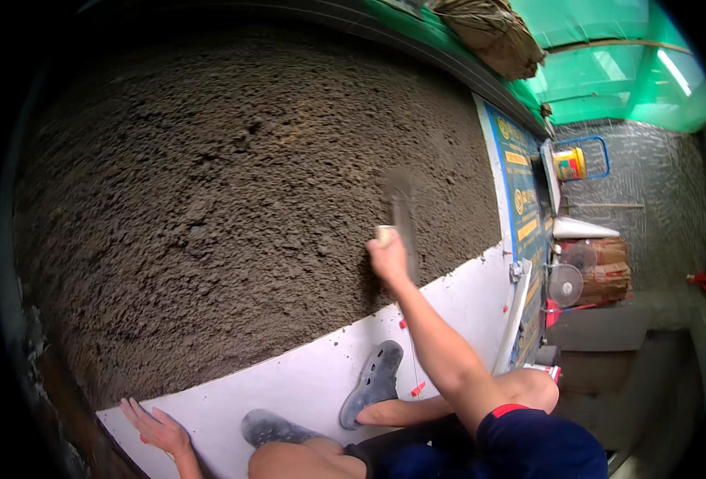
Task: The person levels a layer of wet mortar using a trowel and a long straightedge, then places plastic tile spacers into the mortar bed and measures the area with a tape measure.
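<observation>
A wide bed of rough grey-brown mortar (233, 176) fills much of the view, bordered below by white tile (465, 319) with small red clips (418, 389). My right hand (388, 259) grips the pale handle of a long steel trowel (403, 215), held over the mortar near its right part; the blade is blurred. At the lower left my left hand (160, 431) rests on the tile's edge beside the mortar, fingers apart and holding nothing. My feet, in grey clogs (373, 379), are on the white tile, and my knees are bent.
A blue printed sheet (521, 191) runs along the right side. Beyond it are a yellow bucket (569, 164), a blue metal frame (604, 156), a fan (565, 286) and cardboard boxes (608, 271). Green netting (608, 56) and a crumpled brown sack (489, 36) are at the upper right.
</observation>
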